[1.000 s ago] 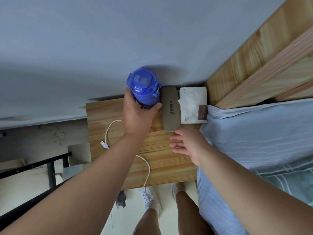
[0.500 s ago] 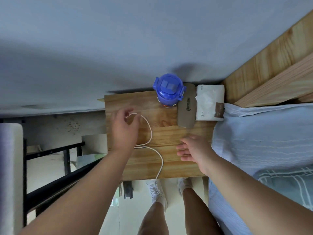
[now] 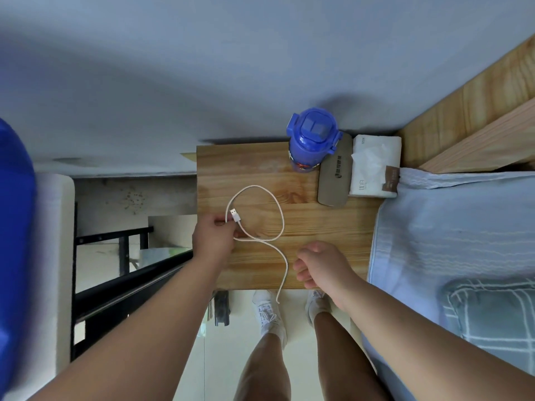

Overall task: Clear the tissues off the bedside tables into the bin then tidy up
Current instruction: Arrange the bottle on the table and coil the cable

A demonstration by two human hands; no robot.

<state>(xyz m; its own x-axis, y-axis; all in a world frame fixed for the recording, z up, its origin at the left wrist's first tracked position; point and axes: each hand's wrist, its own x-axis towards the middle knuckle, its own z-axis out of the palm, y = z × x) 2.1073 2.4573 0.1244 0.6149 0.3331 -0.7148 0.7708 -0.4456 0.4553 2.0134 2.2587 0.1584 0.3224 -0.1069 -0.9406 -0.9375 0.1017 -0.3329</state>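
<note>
Pinching the white cable (image 3: 262, 215) near its plug, the left hand (image 3: 213, 238) rests at the tabletop's (image 3: 333, 227) left edge.
Right hand (image 3: 320, 266) hovers loosely curled, empty; the cable's far end drops out of sight. Tissue pack (image 3: 373, 166) sits at the back, beside the bed (image 3: 448, 227).

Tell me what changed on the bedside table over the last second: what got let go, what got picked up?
The left hand let go of the blue bottle, which now stands at the table's back edge beside the grey case, and took hold of the white cable near its plug, drawing it into a loop. The right hand stayed empty over the table's front. Case and tissue pack did not move.
</note>
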